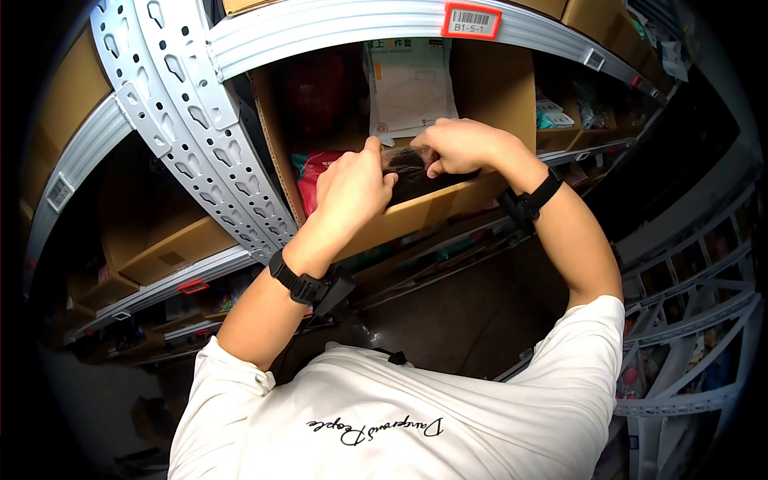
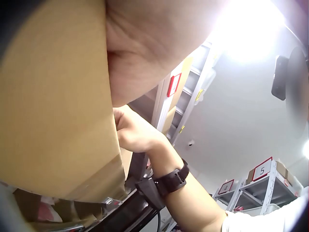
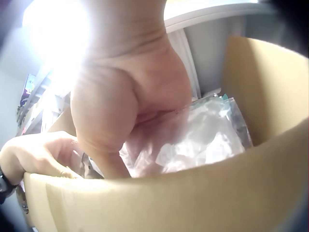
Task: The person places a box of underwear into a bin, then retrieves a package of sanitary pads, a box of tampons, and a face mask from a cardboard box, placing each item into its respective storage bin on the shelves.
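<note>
In the head view both hands reach over the front wall of an open cardboard box (image 1: pixel 432 210) on a shelf. Between them is a dark item in clear plastic packaging (image 1: pixel 406 162). My left hand (image 1: pixel 352 188) pinches its left end between thumb and fingers. Curled fingers of my right hand (image 1: pixel 460 148) grip its right end. Behind them stands a clear packet with a white item inside (image 1: pixel 412 88). A red packet (image 1: pixel 312 182) lies beside the left hand. The right wrist view shows clear, shiny plastic (image 3: pixel 203 137) under the right hand, whose fingertips are hidden.
A white shelf beam (image 1: pixel 336 36) with a red-framed label (image 1: pixel 473 20) crosses above the box. To the left rises a perforated metal upright (image 1: pixel 188 120). Other cardboard boxes (image 1: pixel 172 252) line the shelves, and another rack (image 1: pixel 680 320) stands at the right.
</note>
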`<state>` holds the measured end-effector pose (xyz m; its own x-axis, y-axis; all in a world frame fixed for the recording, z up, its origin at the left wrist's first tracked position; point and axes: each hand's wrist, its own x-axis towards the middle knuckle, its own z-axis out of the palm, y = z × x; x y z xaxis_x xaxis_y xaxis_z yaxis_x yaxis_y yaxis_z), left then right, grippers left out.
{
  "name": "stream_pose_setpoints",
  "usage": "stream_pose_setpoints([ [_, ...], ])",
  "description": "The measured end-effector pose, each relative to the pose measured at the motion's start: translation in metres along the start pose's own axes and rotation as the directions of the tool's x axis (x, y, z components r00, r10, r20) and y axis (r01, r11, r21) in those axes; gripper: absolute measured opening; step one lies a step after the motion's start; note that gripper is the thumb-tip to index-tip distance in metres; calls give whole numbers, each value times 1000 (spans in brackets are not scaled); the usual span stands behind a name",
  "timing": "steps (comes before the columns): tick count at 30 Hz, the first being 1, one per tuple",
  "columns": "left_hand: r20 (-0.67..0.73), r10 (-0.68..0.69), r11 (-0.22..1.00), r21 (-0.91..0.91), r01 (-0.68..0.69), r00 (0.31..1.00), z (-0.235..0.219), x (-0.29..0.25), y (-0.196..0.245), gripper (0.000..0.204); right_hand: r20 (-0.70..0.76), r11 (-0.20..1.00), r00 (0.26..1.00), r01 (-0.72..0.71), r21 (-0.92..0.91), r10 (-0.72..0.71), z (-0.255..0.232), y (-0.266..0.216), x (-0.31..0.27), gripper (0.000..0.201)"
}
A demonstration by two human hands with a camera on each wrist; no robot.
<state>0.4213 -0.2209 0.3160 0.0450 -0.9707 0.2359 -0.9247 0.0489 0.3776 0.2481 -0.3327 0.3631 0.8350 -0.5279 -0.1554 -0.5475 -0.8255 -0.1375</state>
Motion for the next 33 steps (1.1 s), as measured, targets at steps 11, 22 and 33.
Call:
stream_pose_setpoints([
  [11, 13, -38, 999, -21, 38, 999, 2, -19, 6, 67, 405, 974, 885, -202, -106, 228, -19, 71, 93, 35],
  [22, -127, 109, 992, -42, -116, 986, 3, -27, 6, 49, 471, 904, 775, -315, -289, 421, -12, 56, 108, 84],
  [33, -373, 714, 584, -150, -798, 592, 65, -74, -18, 15, -707, 834, 444, -323, 447, 550, 111, -42, -103, 92],
])
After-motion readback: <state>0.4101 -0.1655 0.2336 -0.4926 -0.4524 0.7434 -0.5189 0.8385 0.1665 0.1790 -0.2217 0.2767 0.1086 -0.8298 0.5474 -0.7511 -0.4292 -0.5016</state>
